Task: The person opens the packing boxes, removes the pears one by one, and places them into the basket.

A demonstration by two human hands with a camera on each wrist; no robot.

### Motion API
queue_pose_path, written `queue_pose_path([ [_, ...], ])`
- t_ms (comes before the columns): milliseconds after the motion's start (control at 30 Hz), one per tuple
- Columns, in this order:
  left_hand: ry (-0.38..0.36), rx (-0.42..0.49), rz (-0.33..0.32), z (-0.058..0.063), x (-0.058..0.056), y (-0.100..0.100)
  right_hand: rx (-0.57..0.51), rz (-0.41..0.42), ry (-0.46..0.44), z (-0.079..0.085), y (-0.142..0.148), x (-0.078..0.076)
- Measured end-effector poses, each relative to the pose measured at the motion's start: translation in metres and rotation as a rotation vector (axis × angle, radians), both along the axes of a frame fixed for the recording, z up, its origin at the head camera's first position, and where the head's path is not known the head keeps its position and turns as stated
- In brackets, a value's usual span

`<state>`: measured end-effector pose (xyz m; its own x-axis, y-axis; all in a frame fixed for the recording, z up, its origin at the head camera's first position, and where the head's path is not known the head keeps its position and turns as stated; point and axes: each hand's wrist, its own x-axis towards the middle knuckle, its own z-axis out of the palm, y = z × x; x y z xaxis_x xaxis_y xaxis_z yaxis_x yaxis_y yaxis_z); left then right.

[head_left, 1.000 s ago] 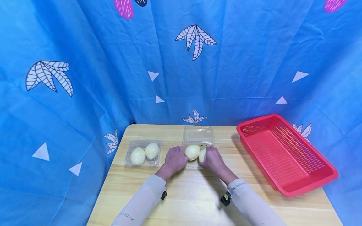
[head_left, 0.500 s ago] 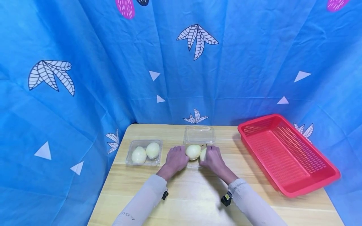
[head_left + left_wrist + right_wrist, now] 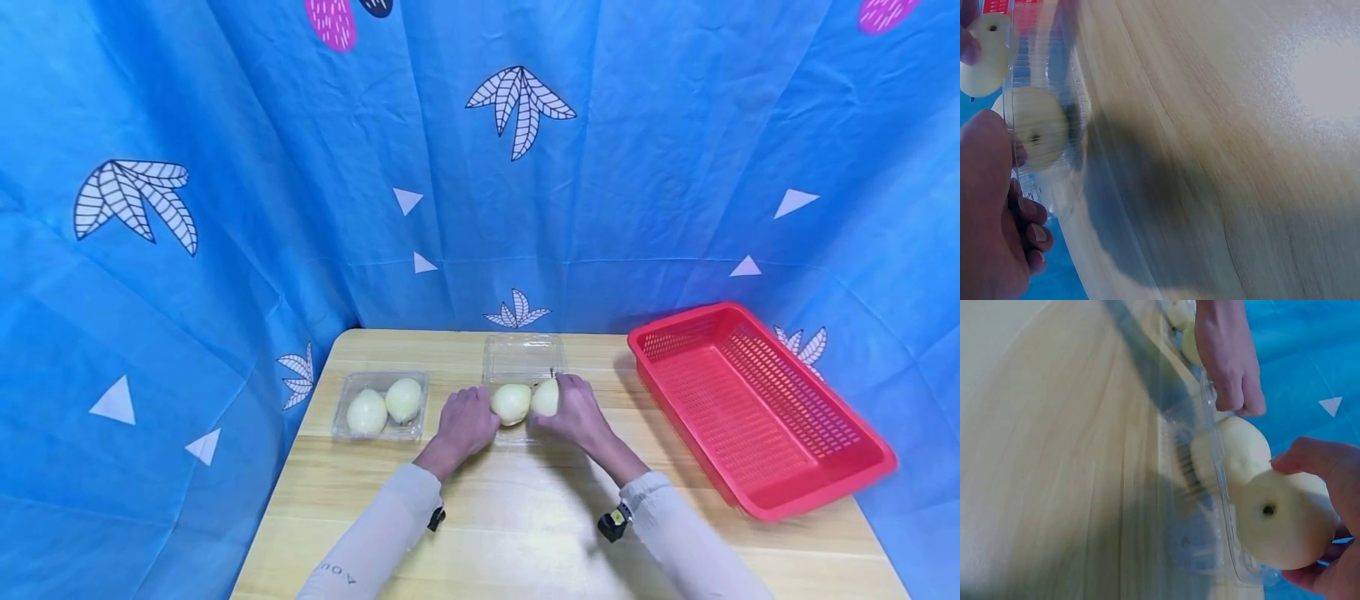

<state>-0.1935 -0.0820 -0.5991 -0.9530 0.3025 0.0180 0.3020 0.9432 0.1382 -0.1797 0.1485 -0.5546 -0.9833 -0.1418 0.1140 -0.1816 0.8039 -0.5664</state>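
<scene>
A pale yellow pear (image 3: 544, 398) is gripped by my right hand (image 3: 576, 412), thumb and fingers round its sides. In the right wrist view this pear (image 3: 1285, 519) is above the rim of a clear plastic clamshell box (image 3: 1185, 540), whose lid (image 3: 522, 357) lies folded back. Inside the box sits another pear (image 3: 512, 405), beside the held one. My left hand (image 3: 467, 421) holds the box's left edge; in the left wrist view its thumb is at the rim and the other fingers (image 3: 1035, 234) are curled beside the wall.
Left of my left hand, a second clear box (image 3: 339, 429) holds two pears (image 3: 367, 412). A red perforated plastic basket (image 3: 765, 417) stands at the table's right side. Blue patterned cloth (image 3: 465, 208) hangs behind the wooden table (image 3: 495, 533).
My right hand has lifted its pear slightly up and to the right, so more of the pear shows. The left hand stays at the box's edge.
</scene>
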Motion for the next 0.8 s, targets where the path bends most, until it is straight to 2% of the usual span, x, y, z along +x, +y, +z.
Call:
queue_pose_path([
  [333, 0.004, -0.022, -0.004, -0.004, -0.002, -0.001, -0.042, -0.011, 0.053, 0.005, 0.016, -0.006],
  [800, 0.027, 0.024, 0.002, -0.002, 0.0, 0.001, -0.083, -0.054, -0.047, 0.032, 0.047, -0.009],
])
